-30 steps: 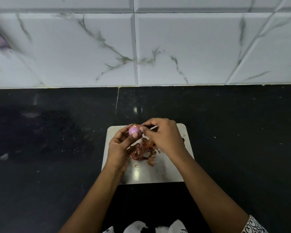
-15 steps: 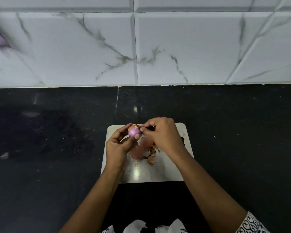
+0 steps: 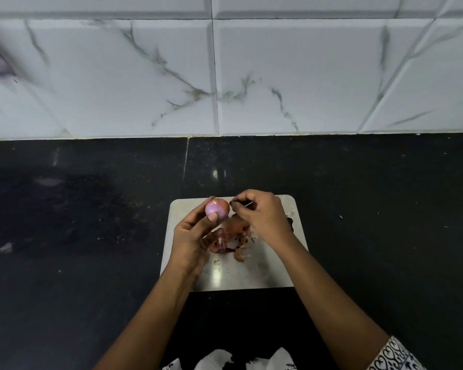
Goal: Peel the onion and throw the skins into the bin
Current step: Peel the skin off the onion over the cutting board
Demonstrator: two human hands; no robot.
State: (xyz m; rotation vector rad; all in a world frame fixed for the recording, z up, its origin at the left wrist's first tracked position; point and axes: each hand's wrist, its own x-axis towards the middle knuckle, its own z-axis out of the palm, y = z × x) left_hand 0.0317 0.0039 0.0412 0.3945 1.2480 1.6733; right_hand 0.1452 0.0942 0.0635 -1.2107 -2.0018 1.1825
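- Onion (image 3: 217, 208): clamped in the fingers (image 3: 212, 217) of the left hand (image 3: 191, 236), thumb in front and the other fingertips behind. It is held up over the far left corner of the board. Its surface is pale purple and mostly bare, with a small brownish scrap at the top.
- Right hand (image 3: 262, 217): just beside the onion, on its right. The fingers are curled in together, and thumb and forefinger pinch a thin pale strip (image 3: 249, 204), too small to tell what it is.
- Skins (image 3: 229, 236): a loose reddish-brown heap lying on the board, below and between the two hands, with crumbs scattered around it.
- Board (image 3: 278, 271): pale and shiny with rounded corners, lying flat on the desk. It carries only the skins and crumbs.
- Desk (image 3: 91, 236): black and glossy, with pale specks. It runs back to a wall (image 3: 145, 76) of white marbled tiles.
- Sleeve (image 3: 393, 353): white with a dark pattern, on the right forearm at the bottom right corner.
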